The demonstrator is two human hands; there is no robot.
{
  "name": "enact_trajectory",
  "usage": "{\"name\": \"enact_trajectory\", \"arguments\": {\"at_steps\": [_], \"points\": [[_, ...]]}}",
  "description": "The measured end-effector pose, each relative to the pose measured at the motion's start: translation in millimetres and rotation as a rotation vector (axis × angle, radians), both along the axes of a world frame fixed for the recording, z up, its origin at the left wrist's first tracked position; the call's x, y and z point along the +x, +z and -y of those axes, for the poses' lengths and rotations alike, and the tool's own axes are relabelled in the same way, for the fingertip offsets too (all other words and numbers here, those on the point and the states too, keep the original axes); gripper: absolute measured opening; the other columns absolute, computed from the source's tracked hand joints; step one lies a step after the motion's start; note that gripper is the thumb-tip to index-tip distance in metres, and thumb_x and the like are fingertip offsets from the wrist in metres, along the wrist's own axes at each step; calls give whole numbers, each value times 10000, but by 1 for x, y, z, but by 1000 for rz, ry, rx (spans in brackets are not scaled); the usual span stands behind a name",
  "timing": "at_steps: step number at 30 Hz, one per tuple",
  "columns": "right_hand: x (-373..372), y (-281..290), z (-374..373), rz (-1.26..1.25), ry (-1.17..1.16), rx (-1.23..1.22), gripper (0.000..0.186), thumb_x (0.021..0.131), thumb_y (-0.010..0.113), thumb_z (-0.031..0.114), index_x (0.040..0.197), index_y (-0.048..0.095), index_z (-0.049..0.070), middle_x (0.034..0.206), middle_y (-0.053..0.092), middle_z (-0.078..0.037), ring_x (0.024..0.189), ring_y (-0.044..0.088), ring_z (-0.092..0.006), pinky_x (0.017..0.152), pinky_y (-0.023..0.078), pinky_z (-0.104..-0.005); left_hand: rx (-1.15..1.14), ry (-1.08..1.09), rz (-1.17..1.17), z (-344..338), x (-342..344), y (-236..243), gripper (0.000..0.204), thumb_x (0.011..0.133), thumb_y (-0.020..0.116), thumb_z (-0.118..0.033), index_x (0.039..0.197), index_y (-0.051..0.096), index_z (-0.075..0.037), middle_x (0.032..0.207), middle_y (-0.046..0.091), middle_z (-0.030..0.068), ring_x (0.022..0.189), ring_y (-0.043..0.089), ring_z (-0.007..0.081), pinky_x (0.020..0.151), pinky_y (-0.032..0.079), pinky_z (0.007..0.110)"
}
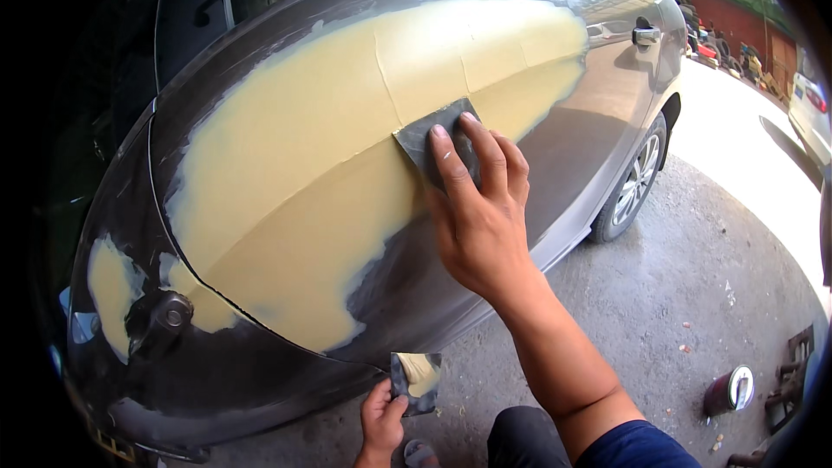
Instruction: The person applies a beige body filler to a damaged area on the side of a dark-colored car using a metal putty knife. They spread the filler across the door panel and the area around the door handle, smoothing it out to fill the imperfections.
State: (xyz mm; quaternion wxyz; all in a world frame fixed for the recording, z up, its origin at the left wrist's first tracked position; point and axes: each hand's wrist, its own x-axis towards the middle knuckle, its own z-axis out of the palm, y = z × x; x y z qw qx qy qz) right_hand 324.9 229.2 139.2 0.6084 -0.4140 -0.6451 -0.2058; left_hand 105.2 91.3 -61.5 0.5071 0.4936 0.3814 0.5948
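Note:
My right hand [485, 199] presses a dark, flat filler spreader [433, 134] against the car door, fingers stretched over its face and its upper edge touching the putty. A broad layer of pale yellow body filler [286, 147] covers much of the dark grey car door [416, 277], with thin ridges running through it. Low by the door's bottom edge, my left hand [381, 416] pinches a second dark square plate [425, 403] by its side. On that plate lies a dollop of yellow filler [420, 373].
Smaller filler patches [113, 295] mark the neighbouring panel around a bare door handle part [169, 312]. A chrome handle [646, 35] and a wheel [637, 178] are at the car's far end. On the concrete floor stands a tin [730, 390] near a dark stool [793, 373].

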Motion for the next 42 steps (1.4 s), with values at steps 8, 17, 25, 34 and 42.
{"name": "enact_trajectory", "arguments": {"at_steps": [8,17,25,34,42], "points": [[4,-5,11,35,-36,-42,526,845,636,131,1363,541,140,1434,423,-154,1253,383,-415,1020,313,-514,-18,3,-25,-1,5,2,408,838,463,61,1236,538,109,1168,653,159,1068,634,201,985,455,327],[0,-4,5,53,-42,-40,512,842,631,127,1348,551,132,1419,434,-146,1223,403,-415,989,329,-511,-42,16,-3,2,6,-1,413,836,467,65,1242,532,109,1163,654,158,1061,633,200,985,453,321],[2,-44,17,137,-36,-128,518,819,647,128,1329,558,133,1404,451,-131,1207,413,-405,965,339,-504,-17,22,-23,3,5,-2,371,870,497,78,1237,547,96,1090,671,101,969,627,127,868,470,242],[26,-26,36,70,1,-166,539,815,644,101,1345,547,131,1432,421,-138,1252,375,-404,1001,322,-507,-9,5,-16,8,8,4,432,821,464,75,1246,536,101,1164,654,153,1061,632,192,980,452,310],[46,2,-9,31,-30,-51,554,862,631,103,1399,495,129,1467,364,-171,1300,337,-421,1033,327,-547,-34,11,-7,7,11,6,417,820,472,59,1229,539,110,1145,660,153,1048,636,191,973,455,311]]}}
